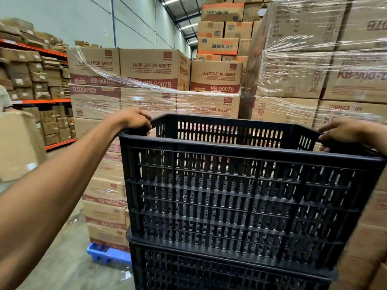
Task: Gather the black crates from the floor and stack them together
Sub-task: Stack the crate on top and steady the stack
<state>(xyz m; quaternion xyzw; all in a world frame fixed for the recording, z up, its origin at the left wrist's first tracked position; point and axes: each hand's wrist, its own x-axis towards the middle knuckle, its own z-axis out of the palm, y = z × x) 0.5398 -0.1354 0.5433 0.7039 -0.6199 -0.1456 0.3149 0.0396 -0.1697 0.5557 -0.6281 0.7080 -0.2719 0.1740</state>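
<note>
Left hand (134, 120): my fingers were curled over the far-left corner of the rim, closed on the plastic; the thumb side was hidden, so how deep the hold went could not be told.
Right hand (343, 130): it clasped the right-hand rim, fingers wrapped over the edge and closed on it.
Top crate (240, 191): black, slotted, apparently empty, upright, level with my chest; I held it by its two short sides.
Lower crate (219, 271): black, the same pattern, directly under the top one; the upper base appeared seated in or on its rim, though the seam on the far side was out of sight.
Surroundings: shrink-wrapped cartons (150, 84) stood close behind and to the right; a blue pallet (104, 252) showed on the floor at lower left.
Step, as I judged it: settling the top crate onto the stack.
Risk 1: if one corner sat outside the lower rim, letting go would have left the crate tilted and liable to slide off.
Risk 2: the stack stood close to the wrapped cartons; a push forward could have knocked it against them.
Risk 3: fingers left under the rim might have been pinched.
</note>
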